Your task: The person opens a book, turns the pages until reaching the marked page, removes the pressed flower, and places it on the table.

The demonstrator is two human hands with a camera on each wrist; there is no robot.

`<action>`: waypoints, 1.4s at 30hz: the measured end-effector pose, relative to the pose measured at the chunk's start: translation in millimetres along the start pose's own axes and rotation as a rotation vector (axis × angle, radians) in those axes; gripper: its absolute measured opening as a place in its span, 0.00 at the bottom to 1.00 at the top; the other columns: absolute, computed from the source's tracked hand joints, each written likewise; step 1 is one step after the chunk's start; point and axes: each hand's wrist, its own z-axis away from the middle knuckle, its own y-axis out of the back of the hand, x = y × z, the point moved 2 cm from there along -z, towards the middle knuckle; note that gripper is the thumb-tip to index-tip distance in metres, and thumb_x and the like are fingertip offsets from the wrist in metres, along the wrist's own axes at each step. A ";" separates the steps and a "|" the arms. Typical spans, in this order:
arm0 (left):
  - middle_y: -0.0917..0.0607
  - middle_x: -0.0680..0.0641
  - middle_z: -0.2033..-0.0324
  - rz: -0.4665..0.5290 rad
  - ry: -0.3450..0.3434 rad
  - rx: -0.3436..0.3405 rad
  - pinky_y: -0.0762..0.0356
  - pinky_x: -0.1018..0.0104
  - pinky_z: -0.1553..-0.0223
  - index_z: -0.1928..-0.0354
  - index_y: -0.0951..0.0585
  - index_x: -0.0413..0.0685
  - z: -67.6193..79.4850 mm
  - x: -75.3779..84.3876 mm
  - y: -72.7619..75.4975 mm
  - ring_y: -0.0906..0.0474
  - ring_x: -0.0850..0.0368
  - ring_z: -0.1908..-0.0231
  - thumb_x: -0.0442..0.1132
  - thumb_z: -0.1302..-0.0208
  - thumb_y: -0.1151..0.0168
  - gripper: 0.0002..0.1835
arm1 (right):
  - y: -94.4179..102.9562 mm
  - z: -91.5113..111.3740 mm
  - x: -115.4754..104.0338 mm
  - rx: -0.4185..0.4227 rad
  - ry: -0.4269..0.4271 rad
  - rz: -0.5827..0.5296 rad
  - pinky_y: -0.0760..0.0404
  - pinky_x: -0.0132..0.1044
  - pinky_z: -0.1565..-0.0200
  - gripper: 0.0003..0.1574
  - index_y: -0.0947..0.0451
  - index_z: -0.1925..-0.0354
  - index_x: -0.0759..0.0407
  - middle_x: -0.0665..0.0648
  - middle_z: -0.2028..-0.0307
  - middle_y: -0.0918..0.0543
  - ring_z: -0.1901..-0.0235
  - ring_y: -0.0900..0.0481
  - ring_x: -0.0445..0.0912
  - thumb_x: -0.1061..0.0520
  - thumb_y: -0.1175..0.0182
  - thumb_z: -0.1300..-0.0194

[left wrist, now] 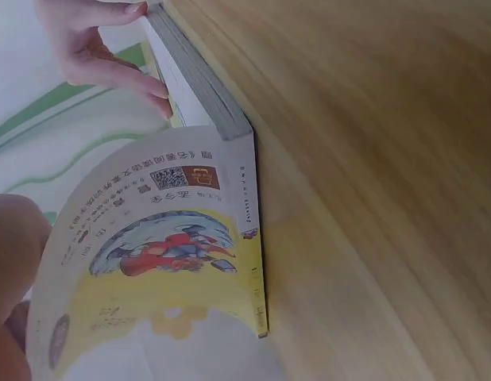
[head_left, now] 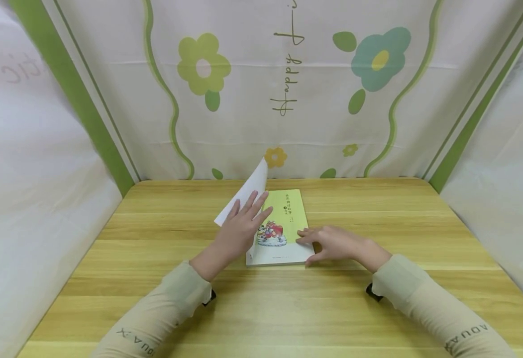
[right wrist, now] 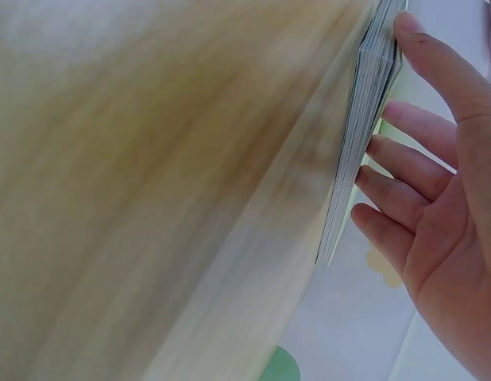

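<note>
A book (head_left: 293, 219) lies on the wooden table with its front cover (head_left: 249, 191) raised and leaning left. Its yellow-green title page carries a small red and blue picture. My left hand (head_left: 236, 233) rests against the raised cover's white inner side, fingers spread and straight. In the left wrist view, the cover's printed outer face (left wrist: 162, 250) bends away from the spine, with part of the hand behind it. My right hand (head_left: 335, 242) touches the book's lower right edge with relaxed fingers. In the right wrist view, the thumb and fingertips lie along the page block (right wrist: 353, 151).
The wooden tabletop (head_left: 261, 308) extends around the book on all sides. A white curtain (head_left: 252, 99) with printed flowers and lettering hangs behind the table. More pale curtain (head_left: 33, 164) closes off the left side, and another (head_left: 503, 174) the right.
</note>
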 end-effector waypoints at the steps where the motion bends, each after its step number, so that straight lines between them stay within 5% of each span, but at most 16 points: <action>1: 0.42 0.41 0.22 -0.003 0.008 -0.035 0.41 0.35 0.31 0.28 0.27 0.47 0.2 -0.7 -0.6 0.48 0.40 0.23 0.27 0.34 0.34 0.33 | 0.1 0.0 -0.1 0.000 0.000 0.000 0.27 0.54 0.36 0.43 0.21 0.35 0.61 0.63 0.32 0.25 0.34 0.26 0.58 0.38 0.27 0.40; 11: 0.53 0.45 0.19 0.120 0.238 -0.284 0.51 0.23 0.33 0.21 0.37 0.53 3.7 -4.3 -13.0 0.56 0.32 0.23 0.52 0.21 0.48 0.32 | 0.4 0.4 -1.1 0.002 0.003 0.016 0.26 0.54 0.36 0.43 0.21 0.35 0.60 0.63 0.33 0.24 0.34 0.26 0.58 0.38 0.27 0.40; 22: 0.55 0.41 0.19 0.107 0.322 -0.426 0.41 0.25 0.36 0.19 0.42 0.54 11.2 -14.1 -20.5 0.58 0.27 0.24 0.60 0.22 0.50 0.37 | -1.4 0.7 -0.5 -0.014 -0.010 0.017 0.28 0.55 0.35 0.44 0.22 0.34 0.60 0.63 0.31 0.27 0.32 0.28 0.58 0.36 0.29 0.39; 28: 0.55 0.38 0.19 0.180 0.360 -0.474 0.31 0.28 0.40 0.19 0.44 0.49 17.5 -18.1 -20.2 0.55 0.21 0.26 0.53 0.20 0.50 0.35 | -0.6 0.8 -0.9 -0.020 -0.019 0.014 0.28 0.55 0.35 0.43 0.22 0.34 0.60 0.62 0.31 0.27 0.32 0.28 0.58 0.37 0.29 0.38; 33: 0.57 0.35 0.20 0.211 0.394 -0.494 0.34 0.26 0.40 0.19 0.44 0.47 20.9 -19.7 -22.5 0.57 0.19 0.27 0.50 0.19 0.52 0.33 | -1.2 0.4 0.6 -0.021 -0.021 0.008 0.28 0.55 0.35 0.42 0.22 0.33 0.59 0.61 0.31 0.26 0.32 0.28 0.57 0.36 0.31 0.36; 42: 0.58 0.35 0.20 0.222 0.413 -0.509 0.38 0.25 0.38 0.18 0.46 0.49 23.9 -25.0 -24.8 0.60 0.18 0.27 0.57 0.20 0.52 0.37 | 0.1 0.1 0.6 -0.027 -0.029 0.012 0.30 0.56 0.34 0.40 0.23 0.33 0.59 0.61 0.31 0.27 0.31 0.29 0.58 0.38 0.32 0.33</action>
